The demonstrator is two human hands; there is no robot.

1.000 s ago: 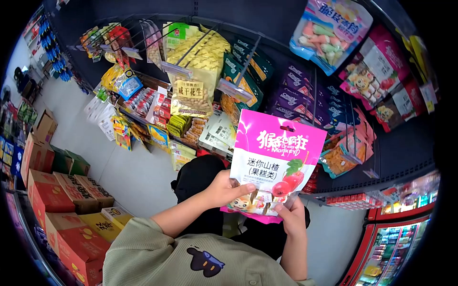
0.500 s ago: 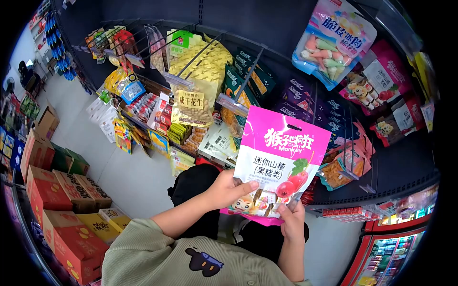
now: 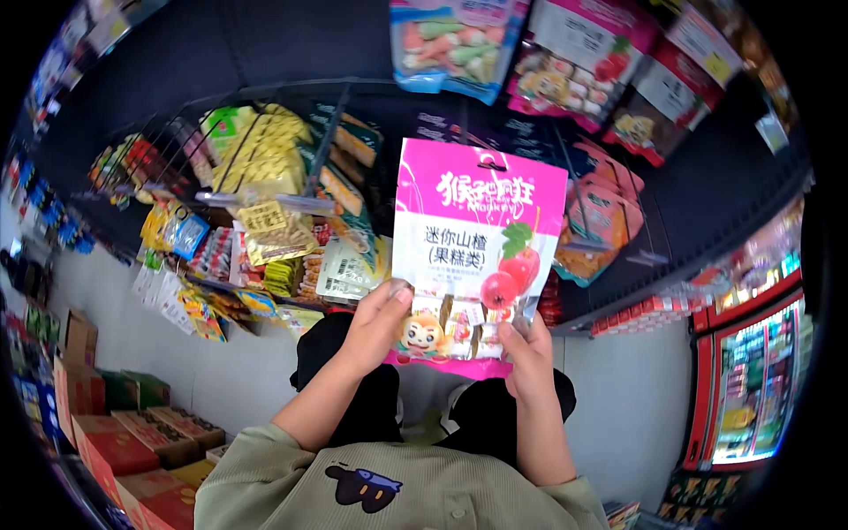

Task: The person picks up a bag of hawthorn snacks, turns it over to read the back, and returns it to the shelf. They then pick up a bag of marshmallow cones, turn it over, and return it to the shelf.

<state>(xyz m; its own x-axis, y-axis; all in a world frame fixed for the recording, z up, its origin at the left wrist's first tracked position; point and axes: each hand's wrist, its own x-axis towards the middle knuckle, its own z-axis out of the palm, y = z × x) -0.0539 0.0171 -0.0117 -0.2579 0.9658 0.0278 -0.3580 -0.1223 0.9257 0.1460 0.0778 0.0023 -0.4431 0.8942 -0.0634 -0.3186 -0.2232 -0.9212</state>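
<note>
A pink and white bag of hawthorn snacks (image 3: 473, 256) is upright in front of me, its printed front turned to my face. Wrapped pieces show through its lower window, and a hang hole is cut in the top. My left hand (image 3: 375, 329) grips the bag's lower left edge, thumb on the front. At the lower right edge my right hand (image 3: 530, 358) holds it the same way. The fingers behind the bag are hidden.
Hooks ahead carry yellow peanut bags (image 3: 274, 225), a marshmallow bag (image 3: 455, 49) and more pink bags (image 3: 579, 66). Red cartons (image 3: 115, 446) are stacked on the floor at left. A lit red-framed drinks fridge (image 3: 751, 389) stands at right.
My view has turned right, so the shelf goods appear shifted left. The bag is now more upright and squarer to me. My left hand has moved to its left edge; both hands still hold it.
</note>
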